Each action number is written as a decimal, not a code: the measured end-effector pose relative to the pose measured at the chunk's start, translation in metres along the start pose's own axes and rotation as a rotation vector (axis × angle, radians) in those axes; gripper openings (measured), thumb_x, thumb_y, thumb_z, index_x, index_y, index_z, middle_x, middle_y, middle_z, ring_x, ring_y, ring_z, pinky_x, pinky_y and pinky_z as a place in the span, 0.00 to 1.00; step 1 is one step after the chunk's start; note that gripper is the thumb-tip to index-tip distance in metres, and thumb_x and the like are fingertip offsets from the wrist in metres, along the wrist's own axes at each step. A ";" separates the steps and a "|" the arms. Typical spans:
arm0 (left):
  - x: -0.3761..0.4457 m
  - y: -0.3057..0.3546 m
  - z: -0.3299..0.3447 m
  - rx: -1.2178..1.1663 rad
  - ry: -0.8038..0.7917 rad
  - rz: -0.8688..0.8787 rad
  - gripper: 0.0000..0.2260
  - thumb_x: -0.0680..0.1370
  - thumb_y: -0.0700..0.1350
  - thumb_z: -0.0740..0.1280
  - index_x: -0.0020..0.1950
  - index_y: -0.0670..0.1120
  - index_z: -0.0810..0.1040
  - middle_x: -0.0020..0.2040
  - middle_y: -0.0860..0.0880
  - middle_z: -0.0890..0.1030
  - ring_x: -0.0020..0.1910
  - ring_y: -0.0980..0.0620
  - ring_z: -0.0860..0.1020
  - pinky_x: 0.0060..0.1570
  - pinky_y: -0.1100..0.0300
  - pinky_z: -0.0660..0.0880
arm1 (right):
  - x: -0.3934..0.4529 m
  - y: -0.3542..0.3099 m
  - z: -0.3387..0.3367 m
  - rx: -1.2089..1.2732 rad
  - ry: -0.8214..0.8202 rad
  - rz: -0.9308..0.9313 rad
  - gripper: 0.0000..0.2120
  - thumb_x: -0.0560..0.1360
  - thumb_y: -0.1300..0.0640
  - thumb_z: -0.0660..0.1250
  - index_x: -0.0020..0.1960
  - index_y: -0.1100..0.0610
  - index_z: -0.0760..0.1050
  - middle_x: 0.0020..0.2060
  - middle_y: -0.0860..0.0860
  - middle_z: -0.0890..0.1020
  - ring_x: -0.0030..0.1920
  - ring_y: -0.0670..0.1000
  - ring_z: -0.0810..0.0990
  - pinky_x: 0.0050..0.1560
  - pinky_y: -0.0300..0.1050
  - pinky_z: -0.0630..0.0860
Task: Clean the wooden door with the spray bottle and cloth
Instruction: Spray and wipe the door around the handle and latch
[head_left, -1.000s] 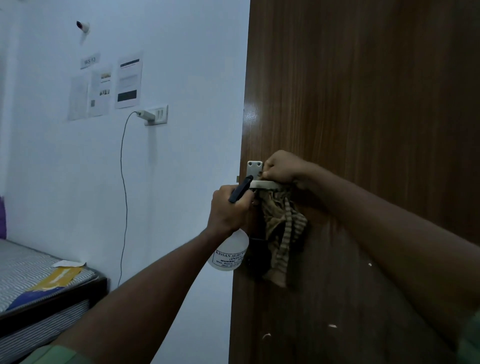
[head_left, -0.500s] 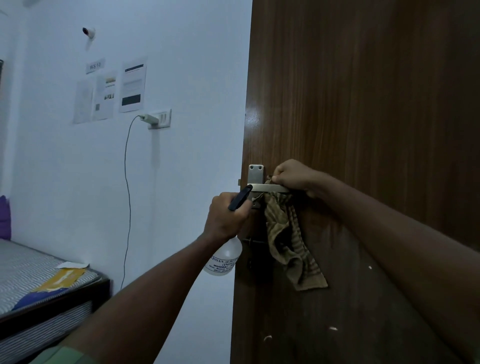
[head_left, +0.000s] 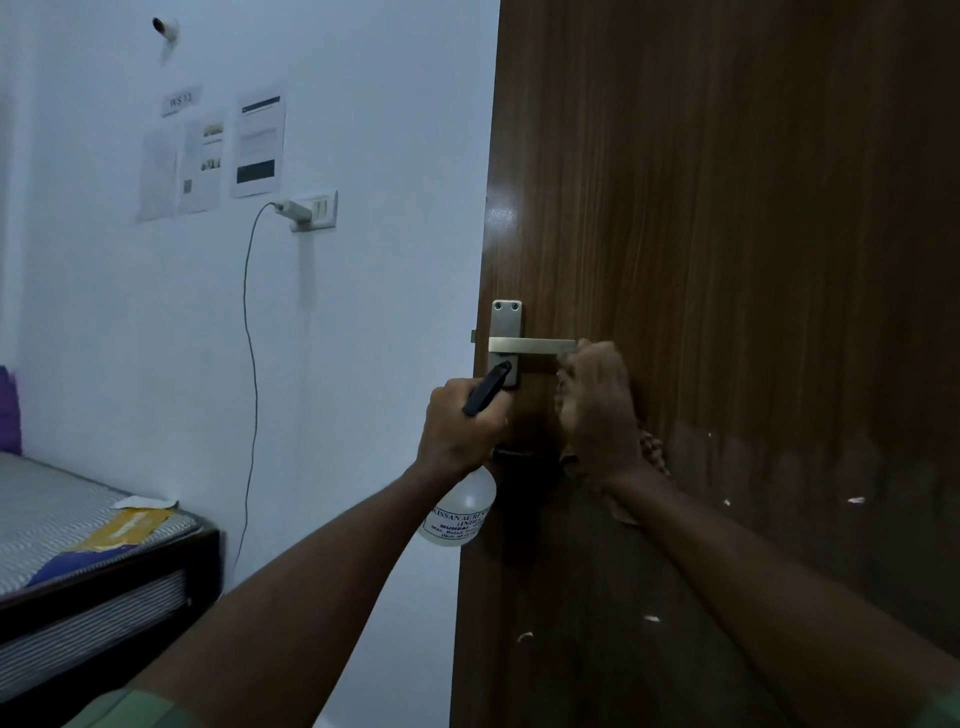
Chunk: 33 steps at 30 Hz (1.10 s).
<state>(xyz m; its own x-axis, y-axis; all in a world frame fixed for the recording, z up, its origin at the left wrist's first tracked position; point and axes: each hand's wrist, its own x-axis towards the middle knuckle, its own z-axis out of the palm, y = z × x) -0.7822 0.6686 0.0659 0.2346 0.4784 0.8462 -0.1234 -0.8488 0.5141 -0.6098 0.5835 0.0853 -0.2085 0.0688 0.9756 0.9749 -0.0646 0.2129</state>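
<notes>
While the left hand (head_left: 457, 431) grips the neck of a clear plastic spray bottle (head_left: 460, 512), fingers curled round it just under the black trigger head (head_left: 487, 388), the bottle hangs tilted with its printed white label facing the camera and its nozzle end lying over the lower part of the metal backplate (head_left: 506, 332). Right beside it, the right hand (head_left: 597, 410) presses a bunched striped cloth (head_left: 652, 449) against the wooden door (head_left: 753, 234), fingers folded round the fabric; most of the cloth is hidden behind the hand, with a bit showing at the knuckles and a bit below the wrist. This hand sits at the free end of the brushed-metal lever handle (head_left: 532, 345), which stands level, and just below it. Whether the cloth touches the lever cannot be told.

Dark brown and glossy, the door fills the right half of the view, with small pale flecks (head_left: 854, 500) scattered over its lower part. To the left is a white wall (head_left: 363, 260) carrying several taped papers (head_left: 218, 156), a small camera (head_left: 165, 27) high up, and a switch plate with a charger (head_left: 306, 210) whose cable (head_left: 252, 364) trails down. At lower left a striped mattress (head_left: 57, 519) lies on a dark bed frame, a yellow envelope (head_left: 127, 527) on it near the edge.
</notes>
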 end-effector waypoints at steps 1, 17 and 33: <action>-0.002 -0.002 0.001 -0.006 -0.003 -0.003 0.16 0.77 0.51 0.65 0.38 0.40 0.82 0.32 0.42 0.82 0.30 0.41 0.80 0.29 0.49 0.77 | -0.013 0.007 0.002 -0.080 -0.137 -0.196 0.07 0.79 0.66 0.66 0.57 0.61 0.75 0.54 0.58 0.76 0.51 0.56 0.76 0.52 0.51 0.77; -0.018 -0.020 0.006 0.030 -0.001 -0.014 0.19 0.76 0.53 0.65 0.36 0.38 0.80 0.31 0.40 0.80 0.28 0.37 0.78 0.27 0.44 0.75 | -0.007 0.043 -0.046 -0.073 -0.776 -0.403 0.41 0.80 0.57 0.69 0.84 0.52 0.48 0.84 0.51 0.48 0.83 0.52 0.46 0.74 0.50 0.60; -0.032 -0.022 -0.014 0.100 0.056 -0.072 0.21 0.72 0.59 0.63 0.32 0.42 0.78 0.26 0.45 0.77 0.25 0.39 0.76 0.26 0.45 0.71 | 0.011 -0.001 0.012 -0.100 -0.597 -0.705 0.25 0.78 0.63 0.69 0.75 0.60 0.72 0.75 0.59 0.71 0.77 0.61 0.67 0.77 0.58 0.66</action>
<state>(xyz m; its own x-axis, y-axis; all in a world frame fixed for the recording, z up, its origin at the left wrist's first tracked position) -0.8006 0.6751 0.0297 0.1848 0.5486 0.8154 -0.0110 -0.8285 0.5599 -0.6126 0.5967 0.0953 -0.6491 0.6239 0.4353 0.6207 0.1036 0.7772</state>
